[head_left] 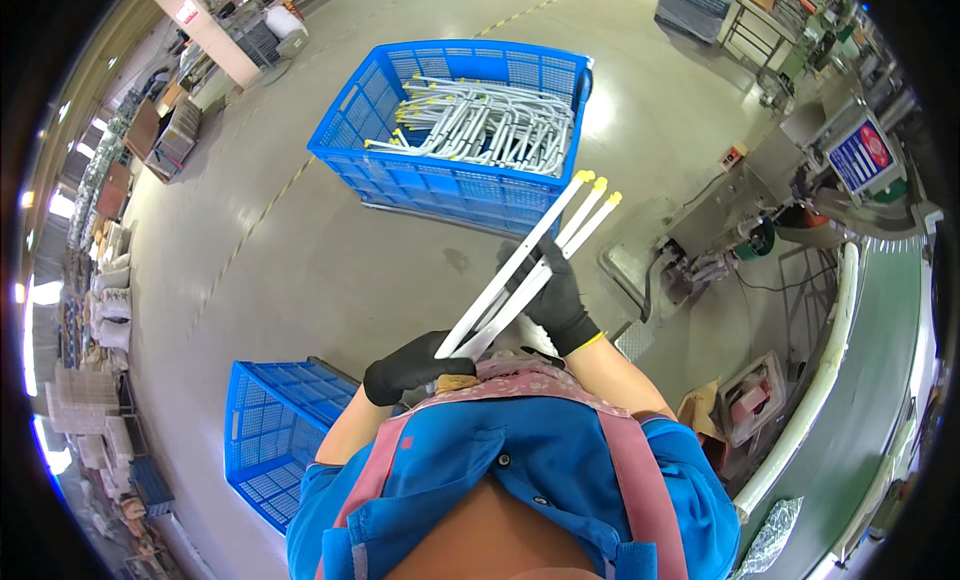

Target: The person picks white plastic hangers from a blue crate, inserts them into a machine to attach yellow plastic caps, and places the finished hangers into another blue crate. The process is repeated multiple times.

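Note:
Several white tubes [518, 298] with yellow tips slant across in front of my body, their yellow ends up and to the right. My right hand [560, 298], in a black glove with a yellow cuff edge, is closed round them near the middle. At their lower end my left hand [408, 368], also black-gloved, grips the tubes; its fingertips are partly hidden. A small brown thing [456, 383] shows just below the left hand, its kind unclear. Beyond the yellow tips stands a large blue crate [430, 185] holding a heap of similar white tubes [485, 120], some yellow-tipped.
An open blue crate [262, 450] lies on its side at the lower left. Machinery [700, 260] stands to the right, beside a green conveyor belt [850, 420]. A clear plastic bin [752, 398] sits between them. A pillar [205, 30] rises at the far left.

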`<state>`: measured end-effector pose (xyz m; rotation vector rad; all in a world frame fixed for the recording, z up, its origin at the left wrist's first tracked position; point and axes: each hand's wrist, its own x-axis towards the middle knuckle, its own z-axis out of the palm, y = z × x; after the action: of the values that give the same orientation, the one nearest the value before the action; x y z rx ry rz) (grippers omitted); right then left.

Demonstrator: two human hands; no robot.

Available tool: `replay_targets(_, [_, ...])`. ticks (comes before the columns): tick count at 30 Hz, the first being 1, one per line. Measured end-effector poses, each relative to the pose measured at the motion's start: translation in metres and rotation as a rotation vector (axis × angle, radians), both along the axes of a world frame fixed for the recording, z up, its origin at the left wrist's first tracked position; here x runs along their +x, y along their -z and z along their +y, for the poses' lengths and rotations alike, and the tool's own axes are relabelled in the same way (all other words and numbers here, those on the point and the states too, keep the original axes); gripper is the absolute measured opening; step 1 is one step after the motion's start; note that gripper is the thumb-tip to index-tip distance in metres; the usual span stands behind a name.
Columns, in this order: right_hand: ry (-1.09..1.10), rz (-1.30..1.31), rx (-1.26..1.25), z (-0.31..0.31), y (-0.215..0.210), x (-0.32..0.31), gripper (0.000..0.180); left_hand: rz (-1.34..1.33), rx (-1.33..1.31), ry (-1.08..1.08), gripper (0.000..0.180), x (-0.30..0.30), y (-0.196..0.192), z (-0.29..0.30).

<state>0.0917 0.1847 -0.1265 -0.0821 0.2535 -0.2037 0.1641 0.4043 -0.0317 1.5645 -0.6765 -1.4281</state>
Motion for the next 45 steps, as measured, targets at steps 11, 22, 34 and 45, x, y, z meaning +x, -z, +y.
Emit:
replay_targets(11, [0.385,0.122,-0.087,-0.114,0.018,-0.122,0.028,-0.198,0.029,0.196,0.056,-0.052,0.036,-0.085])
replay_targets(22, [0.217,1.013,-1.323,-0.205,-0.018,-0.253,0.046,-0.262,-0.028,0.316,0.069,-0.084,0.055,-0.147])
replay_targets(34, [0.560,0.794,-1.623,-0.270,-0.055,-0.255,0.042,-0.078,-0.019,0.534,0.055,-0.055,0.047,-0.187])
replay_targets(45, [0.781,1.082,-1.982,-0.317,-0.060,-0.229,0.027,0.033,0.019,0.721,0.058,-0.009,0.066,-0.264])
